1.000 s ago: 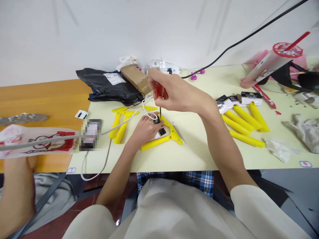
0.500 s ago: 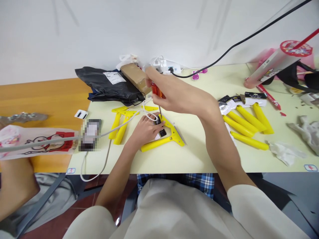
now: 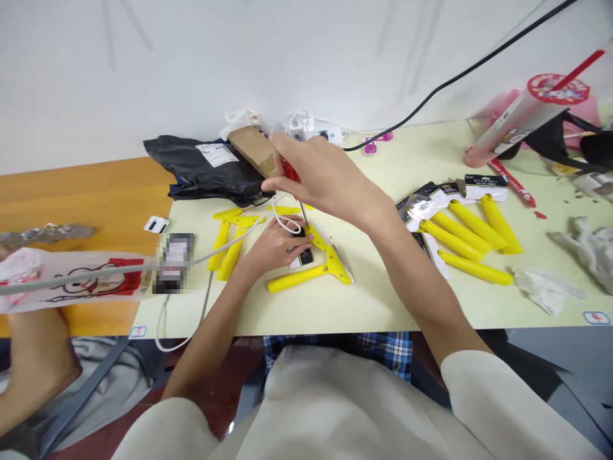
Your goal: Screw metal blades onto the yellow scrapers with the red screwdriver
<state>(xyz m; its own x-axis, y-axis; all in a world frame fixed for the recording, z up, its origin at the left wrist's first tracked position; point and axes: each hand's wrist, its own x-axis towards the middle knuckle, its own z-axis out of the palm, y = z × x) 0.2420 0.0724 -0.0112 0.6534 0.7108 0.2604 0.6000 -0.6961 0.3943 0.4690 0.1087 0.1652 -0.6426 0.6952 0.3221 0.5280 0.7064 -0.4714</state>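
A yellow scraper [image 3: 339, 265] with a metal blade edge lies on the pale table in front of me. My left hand [image 3: 274, 245] presses its far end down, thumb and fingers on the yellow head. Above it, my right hand [image 3: 322, 182] is wrapped round the red handle of a screwdriver [image 3: 290, 171]. The screwdriver's shaft points down, its tip at the scraper head near my left fingertips. A black card package [image 3: 305, 257] lies partly under my left hand. Two more yellow scrapers [image 3: 234, 252] lie to the left, partly behind a white cable.
Several packaged yellow-handled scrapers [image 3: 472, 233] lie on the right, near crumpled tissue [image 3: 546, 289]. A black plastic parcel [image 3: 204, 169] and brown box [image 3: 253, 150] stand behind. A white cable [image 3: 230, 244] crosses from the left. Another person's arm [image 3: 41, 361] is at far left.
My right hand has turned at the wrist and shifted slightly left, its thumb now stretched leftward. The screwdriver leans more. My left hand stays on the scraper, and the view has shifted a little.
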